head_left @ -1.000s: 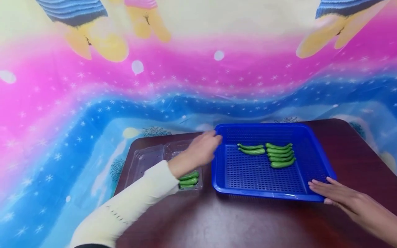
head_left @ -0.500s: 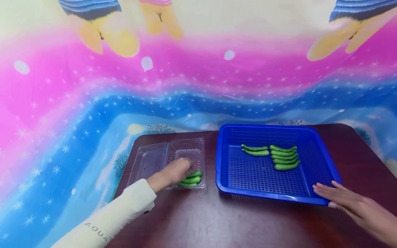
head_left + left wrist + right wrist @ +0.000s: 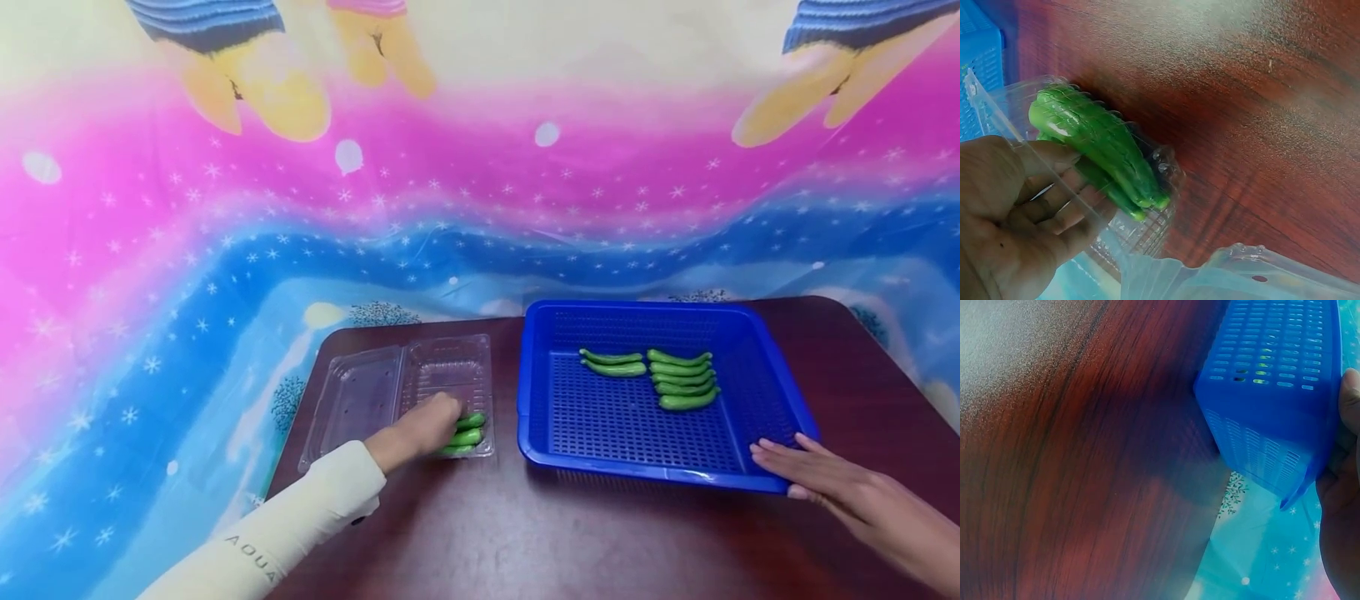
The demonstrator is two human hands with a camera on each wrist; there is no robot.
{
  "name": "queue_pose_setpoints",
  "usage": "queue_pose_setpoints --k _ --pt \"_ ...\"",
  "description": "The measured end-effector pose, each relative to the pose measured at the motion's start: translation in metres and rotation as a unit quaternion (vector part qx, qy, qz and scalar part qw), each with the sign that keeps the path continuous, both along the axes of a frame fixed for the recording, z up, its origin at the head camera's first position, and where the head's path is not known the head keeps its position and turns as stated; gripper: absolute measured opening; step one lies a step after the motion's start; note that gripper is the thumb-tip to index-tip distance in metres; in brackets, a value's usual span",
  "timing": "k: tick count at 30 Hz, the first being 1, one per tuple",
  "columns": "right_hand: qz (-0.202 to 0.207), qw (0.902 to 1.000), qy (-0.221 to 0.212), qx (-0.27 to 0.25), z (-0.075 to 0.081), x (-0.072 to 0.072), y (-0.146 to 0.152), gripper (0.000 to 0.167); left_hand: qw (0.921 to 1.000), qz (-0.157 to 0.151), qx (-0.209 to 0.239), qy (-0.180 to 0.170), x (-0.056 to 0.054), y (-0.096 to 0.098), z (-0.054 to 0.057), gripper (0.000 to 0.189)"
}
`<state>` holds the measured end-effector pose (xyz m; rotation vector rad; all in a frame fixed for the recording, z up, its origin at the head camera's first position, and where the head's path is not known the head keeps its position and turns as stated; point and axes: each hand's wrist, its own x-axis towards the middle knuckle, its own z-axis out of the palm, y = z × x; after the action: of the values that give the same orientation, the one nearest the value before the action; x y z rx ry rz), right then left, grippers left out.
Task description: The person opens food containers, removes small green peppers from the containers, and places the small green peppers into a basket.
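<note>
My left hand (image 3: 429, 423) reaches into a clear hinged plastic box (image 3: 450, 342) on the left of the table. In the left wrist view, its thumb and fingers pinch a dark green small cucumber (image 3: 1100, 178), partly hidden behind the hand and plastic. Another small cucumber (image 3: 1094, 134) lies alongside; several show in the box in the head view. My right hand (image 3: 843, 479) grips the near right corner of a blue plastic basket (image 3: 630, 472), fingers over the rim and thumb outside. Inside the basket, several small cucumbers (image 3: 688, 402) are lined up in two columns, the left one shorter.
The box's open lid (image 3: 360, 392) lies flat to its left. Under everything is a dark red-brown wooden table (image 3: 525, 533). A colourful printed cloth (image 3: 480, 183) hangs behind the table's far edge.
My left hand has moved from the basket's left edge back left and down into the clear box. The right hand stays at the basket corner, and the cucumbers in the basket lie as before.
</note>
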<state>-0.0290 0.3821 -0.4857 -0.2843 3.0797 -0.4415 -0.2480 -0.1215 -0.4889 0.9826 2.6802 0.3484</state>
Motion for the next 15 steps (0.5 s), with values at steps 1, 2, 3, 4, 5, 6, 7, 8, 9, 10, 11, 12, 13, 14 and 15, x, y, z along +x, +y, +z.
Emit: queue_pose_setpoints --k 1,2,3,4,5,6,7,8,9,10,11,12,13,14,15 --pt "-0.003 0.9999 -0.007 -0.008 0.000 0.000 0.000 0.048 1.0000 -0.001 0.002 0.002 0.000 0.000 -0.001 0.023" --pt "-0.006 0.9997 -0.016 -0.016 0.000 0.000 0.000 0.049 1.0000 -0.003 0.004 0.002 -0.001 0.000 -0.001 0.022" --pt "-0.008 0.9996 -0.019 -0.021 -0.001 0.000 0.000 0.048 1.0000 -0.005 0.003 0.002 -0.001 0.001 -0.001 0.022" --pt "-0.009 0.9993 -0.024 -0.027 -0.001 -0.001 0.001 0.048 1.0000 -0.007 0.005 0.000 -0.002 0.001 -0.001 0.021" --pt "-0.011 0.9989 -0.030 -0.033 -0.001 -0.001 0.001 0.048 1.0000 -0.009 0.003 -0.002 -0.002 0.001 -0.001 0.020" --pt "-0.011 0.9990 -0.029 -0.032 -0.001 -0.001 0.001 0.048 0.9999 -0.010 0.001 -0.003 -0.003 0.001 0.000 0.019" --pt "-0.011 0.9988 -0.034 -0.034 -0.001 -0.001 0.001 0.048 0.9999 -0.010 -0.001 -0.004 -0.003 0.001 0.001 0.018" --pt "-0.010 0.9987 -0.036 -0.035 0.000 -0.001 0.001 0.048 0.9999 -0.007 -0.003 -0.007 -0.004 0.001 0.002 0.017" --pt "-0.009 0.9990 -0.033 -0.030 0.000 -0.002 0.002 0.048 0.9999 -0.005 -0.006 -0.008 -0.005 0.001 0.003 0.016" --pt "-0.007 0.9993 -0.025 -0.025 0.000 -0.002 0.002 0.048 0.9999 -0.003 -0.007 -0.009 -0.006 0.001 0.005 0.016" --pt "-0.001 0.9996 -0.016 -0.022 0.000 -0.003 0.002 0.048 0.9999 0.000 -0.010 -0.010 -0.007 0.001 0.006 0.016" --pt "0.008 0.9998 -0.003 -0.017 0.001 -0.004 0.003 0.049 0.9999 0.002 -0.009 -0.010 -0.008 0.001 0.008 0.016" --pt "0.014 0.9998 0.004 -0.015 0.001 -0.004 0.003 0.050 0.9999 0.002 -0.008 -0.008 -0.010 0.002 0.010 0.016" --pt "0.018 0.9996 0.020 -0.007 0.001 -0.005 0.003 0.051 0.9999 0.002 -0.009 -0.007 -0.011 0.002 0.012 0.016" --pt "0.021 0.9992 0.033 0.000 0.002 -0.005 0.004 0.052 0.9999 0.000 -0.009 -0.006 -0.013 0.003 0.014 0.015"
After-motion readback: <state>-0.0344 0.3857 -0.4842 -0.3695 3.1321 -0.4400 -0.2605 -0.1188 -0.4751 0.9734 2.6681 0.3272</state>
